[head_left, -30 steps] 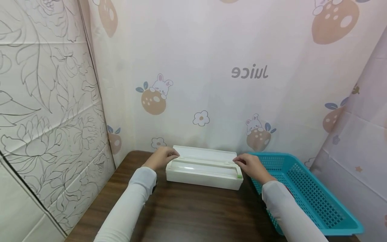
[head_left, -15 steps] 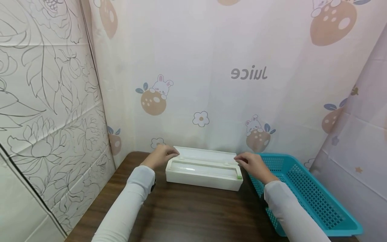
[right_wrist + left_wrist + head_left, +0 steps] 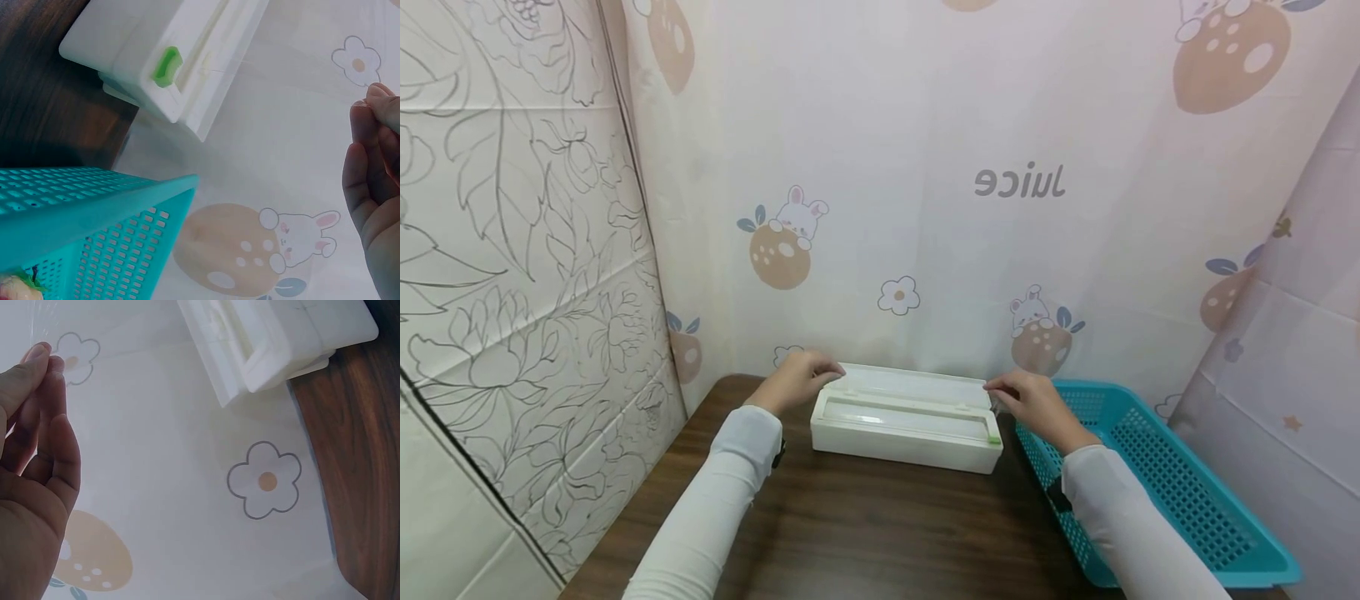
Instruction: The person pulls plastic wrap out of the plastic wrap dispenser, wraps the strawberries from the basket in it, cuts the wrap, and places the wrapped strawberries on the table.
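Observation:
A white cling film dispenser box (image 3: 906, 450) sits on the table with its lid (image 3: 917, 382) raised at the back. On its top right end is a green slider (image 3: 167, 67). My left hand (image 3: 793, 382) is above the box's left back corner, thumb and fingertips pinching clear film (image 3: 45, 322), visible as faint streaks in the left wrist view. At the opposite end my right hand (image 3: 1036, 407) pinches the film's other corner between thumb and forefinger. The sheet between the hands is nearly invisible against the pale curtain.
A teal perforated basket (image 3: 1187, 479) stands on the right, beneath my right forearm. Inside it, a pale item with green leafy bits (image 3: 22, 286) shows in the right wrist view. The brown wooden table (image 3: 880, 533) meets a printed curtain (image 3: 887, 167) behind the box.
Both hands have risen slightly toward the back, and the right hand has shifted a little to the right. The pinches are kept, and the box stays in place.

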The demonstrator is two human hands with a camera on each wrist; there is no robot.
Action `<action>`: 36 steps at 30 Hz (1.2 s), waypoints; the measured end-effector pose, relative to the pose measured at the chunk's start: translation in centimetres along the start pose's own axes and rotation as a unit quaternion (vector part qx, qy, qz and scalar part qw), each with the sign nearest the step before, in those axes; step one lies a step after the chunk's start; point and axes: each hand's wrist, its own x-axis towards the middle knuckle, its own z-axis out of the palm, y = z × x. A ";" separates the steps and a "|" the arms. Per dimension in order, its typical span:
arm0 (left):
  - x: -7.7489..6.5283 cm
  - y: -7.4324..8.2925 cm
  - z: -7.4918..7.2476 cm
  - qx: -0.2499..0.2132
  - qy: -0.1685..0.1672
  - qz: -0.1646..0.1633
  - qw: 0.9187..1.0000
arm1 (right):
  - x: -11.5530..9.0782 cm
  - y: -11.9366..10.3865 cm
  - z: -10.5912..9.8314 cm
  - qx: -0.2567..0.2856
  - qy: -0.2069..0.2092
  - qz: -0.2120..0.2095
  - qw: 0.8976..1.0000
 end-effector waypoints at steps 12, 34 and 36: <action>0.4 0.7 -0.9 0.015 0.022 0.030 0.999 | 0.2 -0.6 -1.1 -0.010 0.008 0.004 1.000; 0.8 2.4 -3.4 0.041 0.036 0.079 0.995 | 0.6 -1.7 -3.6 -0.020 0.047 -0.040 0.998; 0.9 2.5 -3.6 0.044 0.039 0.087 0.994 | 0.6 -1.7 -3.7 -0.020 0.052 -0.041 0.998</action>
